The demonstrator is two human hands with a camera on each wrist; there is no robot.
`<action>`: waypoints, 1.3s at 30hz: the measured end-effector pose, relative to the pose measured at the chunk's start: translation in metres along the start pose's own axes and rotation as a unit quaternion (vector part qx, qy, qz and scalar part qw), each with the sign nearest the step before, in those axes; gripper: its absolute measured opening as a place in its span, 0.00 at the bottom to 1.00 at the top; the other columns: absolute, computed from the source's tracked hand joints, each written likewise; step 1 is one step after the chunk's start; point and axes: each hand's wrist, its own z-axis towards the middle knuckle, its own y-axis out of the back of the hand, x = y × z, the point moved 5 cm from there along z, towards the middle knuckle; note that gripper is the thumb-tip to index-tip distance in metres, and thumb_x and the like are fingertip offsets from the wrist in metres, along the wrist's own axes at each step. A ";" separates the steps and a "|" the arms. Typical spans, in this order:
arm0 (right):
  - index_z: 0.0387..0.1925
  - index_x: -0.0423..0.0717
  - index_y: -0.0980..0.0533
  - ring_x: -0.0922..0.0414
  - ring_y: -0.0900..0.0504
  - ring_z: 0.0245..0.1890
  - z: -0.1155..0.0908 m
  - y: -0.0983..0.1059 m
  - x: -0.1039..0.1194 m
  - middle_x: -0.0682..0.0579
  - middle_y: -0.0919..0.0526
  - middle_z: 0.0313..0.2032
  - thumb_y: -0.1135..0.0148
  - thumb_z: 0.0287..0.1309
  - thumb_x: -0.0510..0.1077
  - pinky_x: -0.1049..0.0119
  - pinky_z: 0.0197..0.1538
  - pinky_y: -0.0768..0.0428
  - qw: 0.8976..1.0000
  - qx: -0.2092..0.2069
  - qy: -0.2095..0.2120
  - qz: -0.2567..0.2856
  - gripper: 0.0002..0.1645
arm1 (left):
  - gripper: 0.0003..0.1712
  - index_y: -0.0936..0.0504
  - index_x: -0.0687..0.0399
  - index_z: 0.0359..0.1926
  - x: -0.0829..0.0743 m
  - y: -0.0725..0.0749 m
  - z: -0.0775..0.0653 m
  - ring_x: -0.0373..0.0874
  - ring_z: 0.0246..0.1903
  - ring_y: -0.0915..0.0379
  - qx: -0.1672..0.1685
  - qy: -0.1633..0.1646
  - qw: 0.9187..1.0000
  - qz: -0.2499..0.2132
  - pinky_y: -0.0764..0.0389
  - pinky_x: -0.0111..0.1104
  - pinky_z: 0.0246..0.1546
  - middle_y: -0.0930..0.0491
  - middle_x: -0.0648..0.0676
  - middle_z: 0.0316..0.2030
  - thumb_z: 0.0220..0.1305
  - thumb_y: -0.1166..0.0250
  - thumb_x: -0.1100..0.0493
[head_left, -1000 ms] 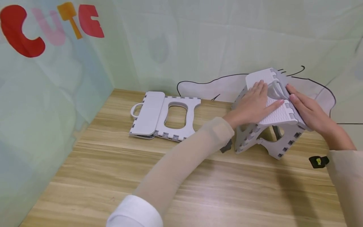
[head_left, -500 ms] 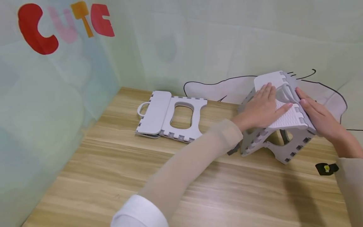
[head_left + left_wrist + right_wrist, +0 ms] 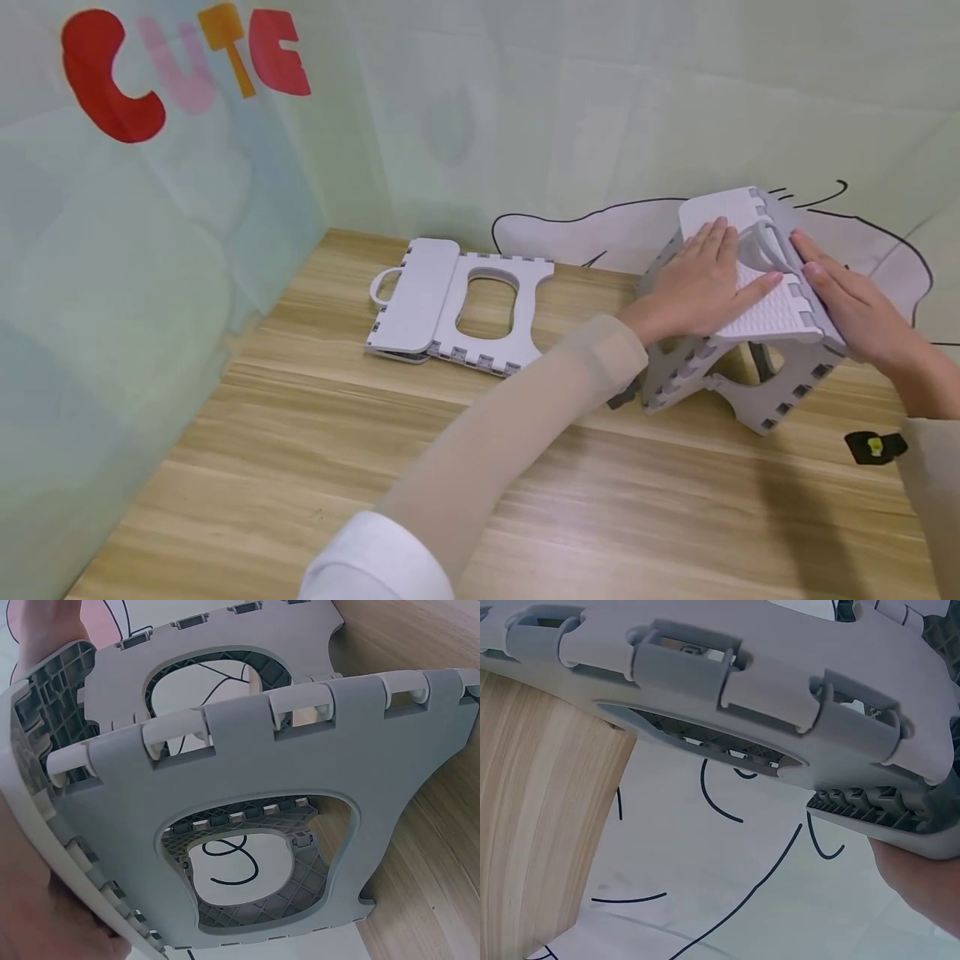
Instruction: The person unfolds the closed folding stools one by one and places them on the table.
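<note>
So you're midway: the folded stool [image 3: 416, 300] lies flat on the wooden table [image 3: 300, 433], while the folding step stool [image 3: 765, 318] to its right stands seat-peaked, neither level nor collapsed, your left hand [image 3: 701, 279] and right hand [image 3: 858, 308] straight-fingered against it, apparently clasping nothing.

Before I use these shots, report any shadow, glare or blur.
Head view: pale glare on the table, left of a long shadow; left wrist view: stool dim and grey, no obvious blur; right wrist view: hinges fairly sharp, lighting dull.
</note>
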 end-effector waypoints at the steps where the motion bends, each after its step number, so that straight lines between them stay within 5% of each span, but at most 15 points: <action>1: 0.79 0.58 0.63 0.63 0.64 0.75 0.000 0.000 0.001 0.53 0.67 0.78 0.74 0.80 0.48 0.54 0.74 0.65 1.000 0.001 -0.001 -0.002 0.31 | 0.49 0.66 0.52 0.79 0.000 0.000 0.000 0.38 0.75 0.80 0.001 0.001 1.000 0.000 0.74 0.25 0.69 0.72 0.50 0.78 0.69 0.82 0.26; 4: 0.79 0.54 0.63 0.53 0.70 0.76 0.002 0.000 0.002 0.51 0.67 0.78 0.74 0.80 0.47 0.46 0.73 0.71 1.000 0.004 0.001 -0.006 0.31 | 0.49 0.66 0.52 0.79 0.001 0.000 0.000 0.38 0.75 0.80 0.004 0.003 1.000 0.003 0.73 0.25 0.69 0.72 0.49 0.78 0.69 0.82 0.26; 39: 0.79 0.54 0.61 0.47 0.71 0.76 0.000 0.001 0.005 0.45 0.66 0.78 0.73 0.80 0.48 0.48 0.73 0.72 0.999 0.019 -0.011 -0.048 0.32 | 0.50 0.66 0.52 0.79 0.002 0.000 -0.001 0.39 0.75 0.78 0.015 -0.003 1.000 0.023 0.72 0.26 0.70 0.71 0.49 0.78 0.68 0.82 0.25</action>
